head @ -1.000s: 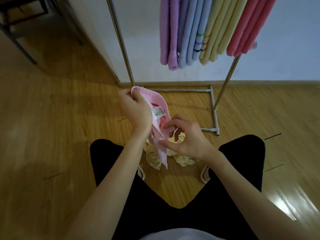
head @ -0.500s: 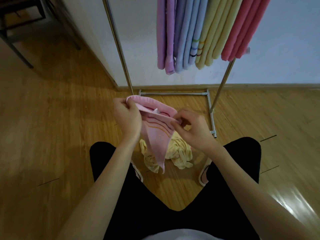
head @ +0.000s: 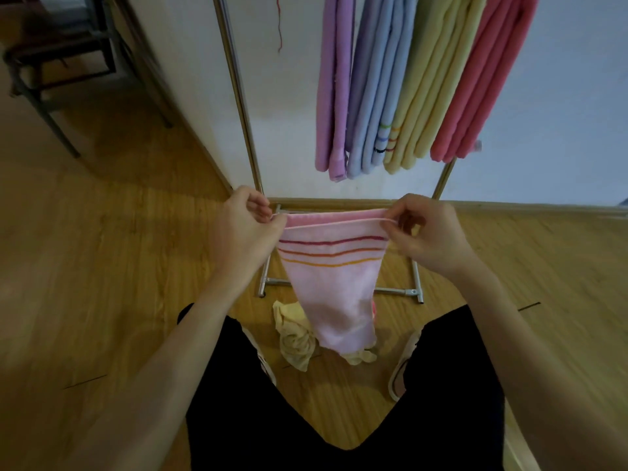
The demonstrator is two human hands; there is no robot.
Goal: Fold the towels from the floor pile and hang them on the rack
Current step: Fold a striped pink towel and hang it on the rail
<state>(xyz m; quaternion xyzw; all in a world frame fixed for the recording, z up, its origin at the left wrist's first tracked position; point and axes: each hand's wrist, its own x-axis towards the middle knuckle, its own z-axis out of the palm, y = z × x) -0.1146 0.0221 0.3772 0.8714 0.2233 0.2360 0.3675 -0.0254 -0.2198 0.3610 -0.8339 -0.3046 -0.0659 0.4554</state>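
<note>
Head view: pink towel [head: 331, 283] now stretched wide; left hand [head: 245, 232], right hand [head: 429, 232] fingers pinching corners.

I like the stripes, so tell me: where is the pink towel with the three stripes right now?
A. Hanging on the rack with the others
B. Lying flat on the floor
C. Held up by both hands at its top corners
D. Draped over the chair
C: the left hand and the right hand each pinch a top corner of the pink towel, which hangs down between them above the floor.
</note>
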